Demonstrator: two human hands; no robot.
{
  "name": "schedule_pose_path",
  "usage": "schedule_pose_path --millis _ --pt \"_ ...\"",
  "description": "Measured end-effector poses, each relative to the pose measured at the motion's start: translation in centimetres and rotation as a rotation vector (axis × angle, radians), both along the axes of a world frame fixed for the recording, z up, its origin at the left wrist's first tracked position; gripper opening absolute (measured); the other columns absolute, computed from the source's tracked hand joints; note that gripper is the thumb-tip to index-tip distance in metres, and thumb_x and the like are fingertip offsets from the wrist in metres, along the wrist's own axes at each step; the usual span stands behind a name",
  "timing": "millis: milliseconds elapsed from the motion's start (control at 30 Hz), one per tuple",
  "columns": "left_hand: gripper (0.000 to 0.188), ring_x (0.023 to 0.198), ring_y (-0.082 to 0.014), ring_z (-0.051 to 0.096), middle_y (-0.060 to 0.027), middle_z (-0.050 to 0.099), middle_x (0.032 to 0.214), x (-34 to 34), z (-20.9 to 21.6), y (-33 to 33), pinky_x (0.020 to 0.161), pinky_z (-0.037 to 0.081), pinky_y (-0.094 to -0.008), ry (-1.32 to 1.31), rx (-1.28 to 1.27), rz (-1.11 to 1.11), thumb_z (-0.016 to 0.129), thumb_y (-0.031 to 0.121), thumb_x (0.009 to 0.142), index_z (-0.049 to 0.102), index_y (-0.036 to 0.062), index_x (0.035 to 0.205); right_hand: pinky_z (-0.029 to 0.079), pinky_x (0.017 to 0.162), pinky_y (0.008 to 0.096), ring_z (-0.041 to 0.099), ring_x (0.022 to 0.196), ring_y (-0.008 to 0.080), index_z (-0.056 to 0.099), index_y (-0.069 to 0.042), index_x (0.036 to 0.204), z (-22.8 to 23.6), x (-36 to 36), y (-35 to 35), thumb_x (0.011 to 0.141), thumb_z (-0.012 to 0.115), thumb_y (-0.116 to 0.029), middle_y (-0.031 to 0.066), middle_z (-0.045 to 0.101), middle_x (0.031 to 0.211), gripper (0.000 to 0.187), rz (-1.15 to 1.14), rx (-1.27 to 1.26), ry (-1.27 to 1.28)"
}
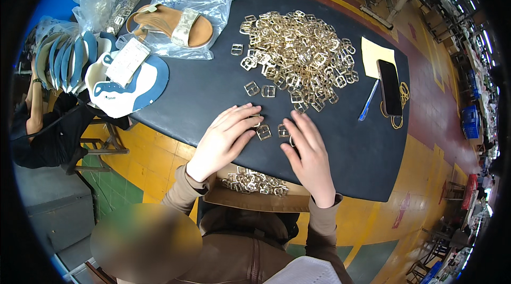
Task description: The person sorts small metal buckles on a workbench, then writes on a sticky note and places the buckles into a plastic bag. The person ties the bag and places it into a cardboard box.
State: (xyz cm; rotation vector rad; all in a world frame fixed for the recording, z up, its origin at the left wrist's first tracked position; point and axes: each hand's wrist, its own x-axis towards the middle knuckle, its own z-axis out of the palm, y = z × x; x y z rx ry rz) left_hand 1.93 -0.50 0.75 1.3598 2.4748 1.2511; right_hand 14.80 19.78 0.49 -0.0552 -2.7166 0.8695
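Observation:
My left hand (228, 134) is flat and low over the black tabletop, its fingers stretched toward a few metal buckles. One buckle is partly hidden under its fingertips, and another buckle (264, 132) lies just right of them. Opposite, my right hand (310, 151) has its fingers extended beside a buckle (283, 130); a further one is half covered near its thumb. Neither hand visibly grips anything. Beyond them rises a big heap of gold-coloured buckles (298, 50), with two loose ones (260, 89) at its near left.
An open cardboard box (255, 199) at the table's near edge holds more buckles (253, 182). A sandal (175, 26) on plastic wrap and blue-white shoe pieces (154, 84) lie left. Paper, a pen (368, 103) and a phone (389, 89) lie right. Another person sits far left.

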Motion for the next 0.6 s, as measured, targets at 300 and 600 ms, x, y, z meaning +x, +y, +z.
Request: schedule_pose_path --millis 300,600 --pt "0.024 0.108 -0.031 0.071 -0.0144 0.075 0.115 -0.5 0.0 -0.4 0.097 0.054 -0.0381 -0.151 0.125 0.165 0.06 -0.008 0.091 0.073 -0.0013 0.109 0.042 0.117 0.0452 0.044 0.146 0.0374 0.055 -0.003 0.145 2.3 6.3 -3.0 0.098 0.068 -0.017 0.0172 0.042 0.161 0.051 0.332 -0.164 -0.33" --pt "0.04 0.114 -0.0318 0.068 -0.0162 0.074 0.118 -1.5 0.1 -0.9 0.104 0.05 -0.0429 -0.229 0.176 0.053 0.049 -0.015 0.078 0.073 -0.0007 0.106 0.044 0.115 0.0424 0.051 0.141 0.0337 0.057 -0.005 0.144 0.3 -1.5 -2.9 0.101 0.066 -0.02 0.0209 0.047 0.156 0.048 0.266 -0.049 -0.051"
